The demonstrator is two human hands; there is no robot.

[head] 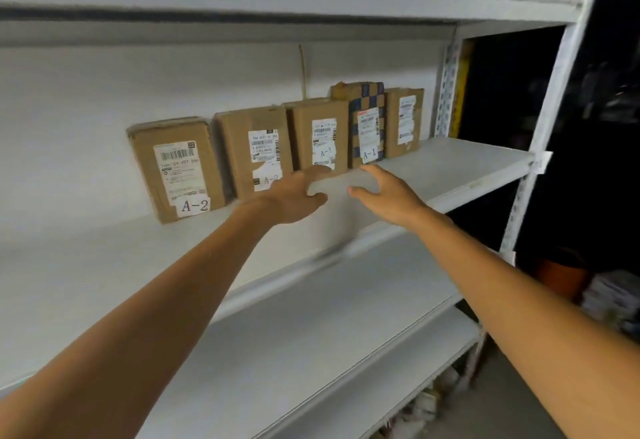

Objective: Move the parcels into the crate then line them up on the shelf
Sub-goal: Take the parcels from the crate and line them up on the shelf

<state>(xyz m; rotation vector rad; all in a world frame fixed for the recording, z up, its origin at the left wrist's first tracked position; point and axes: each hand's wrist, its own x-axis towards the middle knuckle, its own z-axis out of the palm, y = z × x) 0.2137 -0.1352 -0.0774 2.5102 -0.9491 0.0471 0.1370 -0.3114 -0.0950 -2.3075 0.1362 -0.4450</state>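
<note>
Several brown cardboard parcels stand upright in a row against the back wall of the white shelf (450, 165). The leftmost parcel (176, 168) carries an A-2 label. The one beside it (256, 147) also reads A-2. A third parcel (322, 137) and a blue-checked parcel (367, 127) read A-1. The rightmost parcel (403, 120) ends the row. My left hand (294, 196) hovers just in front of the second and third parcels, fingers loosely spread and holding nothing. My right hand (384, 192) is beside it below the checked parcel, also holding nothing. No crate is in view.
A lower white shelf (311, 334) lies beneath my arms. White perforated uprights (540, 147) frame the rack on the right. Beyond them is a dark area with an orange object (561, 276) and stacked items low down. Another shelf board runs overhead.
</note>
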